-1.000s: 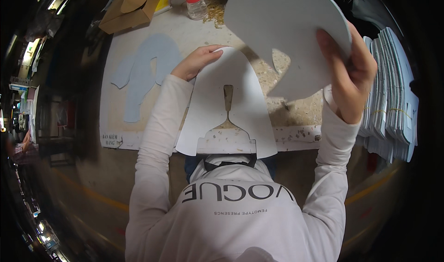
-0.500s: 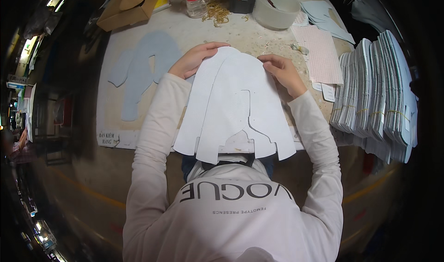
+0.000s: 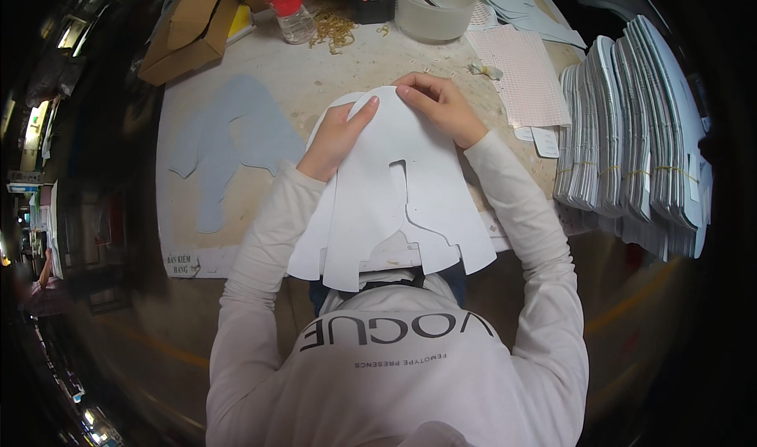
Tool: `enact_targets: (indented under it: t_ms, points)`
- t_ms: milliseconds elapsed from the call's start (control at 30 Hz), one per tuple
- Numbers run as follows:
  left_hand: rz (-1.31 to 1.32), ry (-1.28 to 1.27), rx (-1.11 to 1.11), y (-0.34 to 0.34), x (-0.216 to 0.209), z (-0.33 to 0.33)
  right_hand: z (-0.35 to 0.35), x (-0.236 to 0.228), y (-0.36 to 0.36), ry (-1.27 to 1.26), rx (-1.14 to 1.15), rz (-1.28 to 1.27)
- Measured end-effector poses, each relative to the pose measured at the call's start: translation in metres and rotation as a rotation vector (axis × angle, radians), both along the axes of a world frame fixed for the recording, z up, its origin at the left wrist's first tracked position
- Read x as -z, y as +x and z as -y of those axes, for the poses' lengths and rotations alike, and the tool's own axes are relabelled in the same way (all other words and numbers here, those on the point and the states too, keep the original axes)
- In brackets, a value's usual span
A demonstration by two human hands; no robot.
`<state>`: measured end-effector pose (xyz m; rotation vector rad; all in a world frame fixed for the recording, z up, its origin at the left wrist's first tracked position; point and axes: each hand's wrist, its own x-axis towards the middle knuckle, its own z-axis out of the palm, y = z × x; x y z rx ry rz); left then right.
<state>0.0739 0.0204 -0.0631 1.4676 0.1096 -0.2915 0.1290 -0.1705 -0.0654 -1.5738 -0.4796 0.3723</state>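
Note:
I hold flat white cut-out sheets, rounded at the top and split into legs below, shaped like flat shoe uppers. The front sheet overlaps another white sheet that shows along its left side. My left hand grips the upper left, its thumb lying on the front sheet and its other fingers hidden behind. Pinched between the thumb and fingers of my right hand is the rounded top edge. The lower legs hang over the table's near edge, close to my body.
Pale blue cut-outs lie left on the table. Banded stacks of cut-outs stand right, beside gridded paper. Behind are a cardboard box, bottle, rubber bands, black device and white tub.
My left thumb has come onto the front of the sheets. My right hand has moved from the right edge up to the top edge. The rear sheet's rounded top now shows at the left.

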Motion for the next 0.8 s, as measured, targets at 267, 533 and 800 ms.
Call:
enact_targets:
  t_ms: [267, 533, 800]
  points:
    - [0.014, -0.240, -0.111, -0.023, -0.019, 0.005, -0.006, -0.015, -0.032, 0.267, -0.083, -0.348]
    - [-0.008, -0.284, -0.075, -0.027, -0.027, -0.001, -0.005, -0.022, -0.037, 0.313, -0.130, -0.461]
    - [0.028, -0.233, -0.055, -0.028, -0.026, -0.004, -0.005, -0.021, -0.040, 0.308, -0.130, -0.487]
